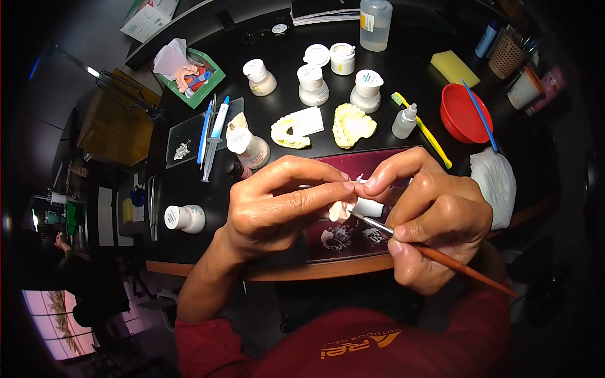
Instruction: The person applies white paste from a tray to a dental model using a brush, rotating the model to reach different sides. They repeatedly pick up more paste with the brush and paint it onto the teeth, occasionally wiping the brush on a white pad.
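In my left hand (283, 201) is a small pinkish-white dental piece (338, 213), pinched between the fingertips and partly hidden by them. My right hand (435, 220) grips a slim brush (450, 266) with a brown wooden handle and a silver ferrule. The brush's tip is right at the dental piece. My right index finger reaches across to the left fingertips. A white cylinder (368, 208) shows just behind the piece. Below both hands lies a dark red glossy board (324, 251) with white scraps (373, 235) on it.
Yellow dental casts (353, 126) and white-lidded jars (313, 86) stand beyond the hands. A dropper bottle (404, 122), a toothbrush (428, 135), a red bowl (455, 113) and a white tissue (495, 189) are to the right. Syringes (215, 135) and a green tray (211, 88) lie left.
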Demonstrator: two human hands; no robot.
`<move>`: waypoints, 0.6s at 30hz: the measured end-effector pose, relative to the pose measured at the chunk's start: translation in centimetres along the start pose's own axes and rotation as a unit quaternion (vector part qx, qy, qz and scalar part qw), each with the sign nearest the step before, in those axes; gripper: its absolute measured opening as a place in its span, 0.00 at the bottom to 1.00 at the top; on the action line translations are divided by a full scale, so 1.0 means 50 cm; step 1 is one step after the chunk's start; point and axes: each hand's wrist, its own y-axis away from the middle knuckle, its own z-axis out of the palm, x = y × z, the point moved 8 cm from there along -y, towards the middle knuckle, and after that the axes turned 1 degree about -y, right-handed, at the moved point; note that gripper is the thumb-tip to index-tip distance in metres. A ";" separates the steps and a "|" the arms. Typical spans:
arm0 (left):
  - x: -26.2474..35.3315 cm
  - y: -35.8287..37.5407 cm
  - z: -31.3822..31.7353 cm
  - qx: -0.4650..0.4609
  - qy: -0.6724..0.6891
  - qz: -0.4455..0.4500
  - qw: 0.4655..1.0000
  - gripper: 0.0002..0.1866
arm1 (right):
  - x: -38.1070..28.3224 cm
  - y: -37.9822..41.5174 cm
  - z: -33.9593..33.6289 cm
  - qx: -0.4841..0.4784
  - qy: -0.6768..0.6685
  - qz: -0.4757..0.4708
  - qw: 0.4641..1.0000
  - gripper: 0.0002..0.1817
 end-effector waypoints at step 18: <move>-0.006 0.000 0.006 -0.026 0.010 -0.020 0.999 0.18 | 0.020 0.006 -0.005 0.001 -0.034 0.057 0.998 0.09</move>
